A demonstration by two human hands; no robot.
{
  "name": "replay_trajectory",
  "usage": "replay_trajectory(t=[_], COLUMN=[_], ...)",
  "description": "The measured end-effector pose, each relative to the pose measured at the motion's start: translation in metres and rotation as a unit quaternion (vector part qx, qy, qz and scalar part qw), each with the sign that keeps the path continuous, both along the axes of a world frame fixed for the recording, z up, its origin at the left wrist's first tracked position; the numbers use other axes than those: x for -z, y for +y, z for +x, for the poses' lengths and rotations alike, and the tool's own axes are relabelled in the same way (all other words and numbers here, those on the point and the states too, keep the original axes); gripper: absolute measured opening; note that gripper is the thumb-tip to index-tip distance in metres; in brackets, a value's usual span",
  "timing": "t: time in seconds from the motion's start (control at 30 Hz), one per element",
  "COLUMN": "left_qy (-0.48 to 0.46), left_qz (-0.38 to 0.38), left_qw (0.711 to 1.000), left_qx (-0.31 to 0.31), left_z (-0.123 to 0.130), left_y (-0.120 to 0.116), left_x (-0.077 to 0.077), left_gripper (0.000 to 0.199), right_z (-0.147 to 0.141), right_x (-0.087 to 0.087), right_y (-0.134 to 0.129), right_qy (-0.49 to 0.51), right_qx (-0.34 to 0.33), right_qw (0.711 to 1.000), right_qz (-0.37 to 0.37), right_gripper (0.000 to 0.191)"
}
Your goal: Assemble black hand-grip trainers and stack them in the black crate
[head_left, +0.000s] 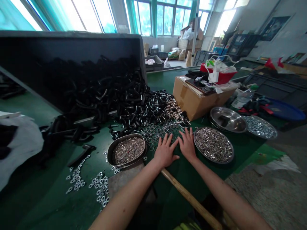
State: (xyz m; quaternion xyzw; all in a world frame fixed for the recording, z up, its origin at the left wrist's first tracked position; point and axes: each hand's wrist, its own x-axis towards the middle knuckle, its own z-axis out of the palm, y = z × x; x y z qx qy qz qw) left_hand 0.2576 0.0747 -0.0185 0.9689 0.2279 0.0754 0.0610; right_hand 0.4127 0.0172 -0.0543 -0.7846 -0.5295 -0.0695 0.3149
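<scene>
My left hand (165,151) is spread palm down at the near edge of a scatter of thin metal rings (151,135) on the green table. Beside it, my right hand (187,144) also has its fingers apart, its fingertips by the rings. Neither hand holds anything that I can see. A wooden handle (189,198) runs from below my left hand toward me; its far end is hidden. Left of my hands stands an oval metal tin (129,150) full of tiny metal parts. A round steel dish (213,145) of small metal pins is close to my right hand.
Behind lies a heap of black handles and screw-ended knobs (124,99), spilling from a tipped grey bin (72,41). A cardboard box (187,99) and steel bowls (227,119) stand right. White-metal nuts or washers (102,188) lie left, near a flat metal plate (120,182).
</scene>
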Motion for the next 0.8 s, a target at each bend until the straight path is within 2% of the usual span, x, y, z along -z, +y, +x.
replay_trajectory(t=[0.07,0.17,0.27,0.4,0.53,0.63,0.73,0.8], left_qy=[-0.016,-0.024,-0.021,-0.028,-0.02,-0.001,0.011,0.011], left_qz=[0.015,0.028,0.031,0.044,0.067,0.078,0.08,0.074], left_qw=[0.999,0.998,0.999,0.998,0.994,0.988,0.983,0.983], left_qx=[0.04,0.049,0.024,-0.028,-0.08,-0.134,-0.162,-0.167], left_z=[0.014,0.032,0.039,0.032,0.021,0.012,0.0,-0.008], left_y=[-0.002,0.007,0.022,0.037,0.044,0.046,0.046,0.042], left_x=[0.007,0.015,0.017,0.014,0.01,0.006,-0.003,-0.01], left_gripper=[0.082,0.077,0.069,0.058,0.043,0.034,0.036,0.04], right_z=[0.009,0.019,0.021,0.011,-0.011,-0.034,-0.052,-0.054], right_x=[0.005,0.009,0.004,-0.004,-0.005,-0.008,-0.018,-0.025], right_y=[0.0,0.015,0.038,0.055,0.063,0.071,0.071,0.06], right_qy=[0.0,0.006,0.012,0.019,0.03,0.041,0.045,0.041], right_qx=[0.03,0.081,0.119,0.129,0.098,0.038,-0.046,-0.081], right_qw=[1.0,0.997,0.993,0.991,0.994,0.998,0.998,0.996], right_qz=[-0.003,-0.007,-0.01,-0.018,-0.024,-0.026,-0.022,-0.012], right_gripper=[0.041,0.043,0.047,0.046,0.037,0.029,0.03,0.03])
